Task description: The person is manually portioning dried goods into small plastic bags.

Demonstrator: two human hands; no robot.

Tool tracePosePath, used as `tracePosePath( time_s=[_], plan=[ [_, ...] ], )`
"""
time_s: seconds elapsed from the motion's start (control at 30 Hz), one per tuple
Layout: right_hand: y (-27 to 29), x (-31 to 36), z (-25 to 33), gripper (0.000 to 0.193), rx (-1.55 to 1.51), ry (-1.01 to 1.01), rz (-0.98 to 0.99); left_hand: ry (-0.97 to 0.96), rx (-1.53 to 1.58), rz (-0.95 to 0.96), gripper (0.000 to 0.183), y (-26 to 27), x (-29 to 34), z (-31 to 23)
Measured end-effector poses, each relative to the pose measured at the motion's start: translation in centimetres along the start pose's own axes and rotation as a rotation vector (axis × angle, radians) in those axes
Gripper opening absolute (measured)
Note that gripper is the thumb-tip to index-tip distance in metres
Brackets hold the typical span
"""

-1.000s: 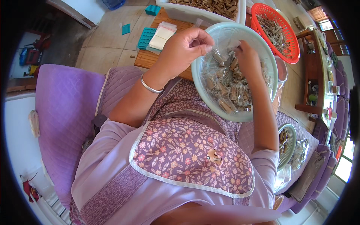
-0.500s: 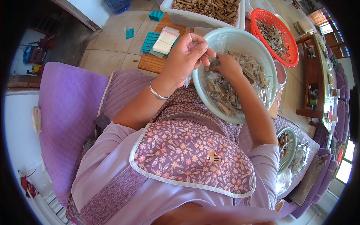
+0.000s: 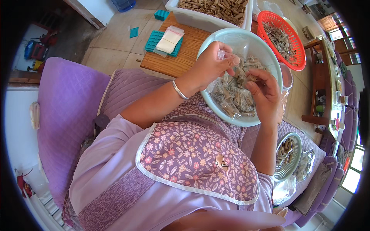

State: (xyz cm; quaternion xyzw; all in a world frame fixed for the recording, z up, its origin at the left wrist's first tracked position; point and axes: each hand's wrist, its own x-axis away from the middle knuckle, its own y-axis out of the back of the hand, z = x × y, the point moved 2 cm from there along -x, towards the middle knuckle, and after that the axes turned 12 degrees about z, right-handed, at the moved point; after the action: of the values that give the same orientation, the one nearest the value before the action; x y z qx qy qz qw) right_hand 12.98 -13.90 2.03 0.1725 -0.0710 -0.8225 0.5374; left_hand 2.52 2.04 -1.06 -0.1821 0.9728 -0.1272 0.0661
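Above the pale blue basin (image 3: 269, 46) on my lap, both hands are close together. My left hand (image 3: 216, 65), with a silver bangle at its wrist, is closed on a small clear plastic bag (image 3: 221, 54) that shows between the fingers. To its right, my right hand (image 3: 266, 90) has thumb and forefinger pinched together; what they grip is too small and blurred to name. Below them, the basin holds many brown bamboo-like pieces in clear wrappers (image 3: 237, 98).
Bags in a white stack (image 3: 170, 40) lie on a teal tray (image 3: 151, 43) on a wooden bench (image 3: 158, 63). A white bin (image 3: 192, 17) of brown pieces and a red basket (image 3: 301, 57) stand beyond. A grey-green basket (image 3: 296, 159) sits at my right.
My right hand has come up out of the heap, moving right. My left hand has moved right and lower, over the basin. The basin has shifted slightly left.
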Motion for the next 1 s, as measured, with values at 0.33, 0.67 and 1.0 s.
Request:
tracePosePath(
  time_s=[0.33,0.67,1.0],
  plan=[
    [-2.1,2.7,0.1,0.03,0.123,-0.055,-0.154,-0.163,0.248,-0.061,0.031,-1.1,0.4,-0.8],
    [-0.4,0.9,-2.1,0.026,0.191,-0.109,-0.159,-0.07,0.26,0.085,0.029,-1.8,1.5,-1.3],
    [-0.3,1.0,1.5,0.026,0.519,0.065,-0.239,-0.277,-0.115,0.045,0.027,-1.2,1.7,0.1]
  ],
)
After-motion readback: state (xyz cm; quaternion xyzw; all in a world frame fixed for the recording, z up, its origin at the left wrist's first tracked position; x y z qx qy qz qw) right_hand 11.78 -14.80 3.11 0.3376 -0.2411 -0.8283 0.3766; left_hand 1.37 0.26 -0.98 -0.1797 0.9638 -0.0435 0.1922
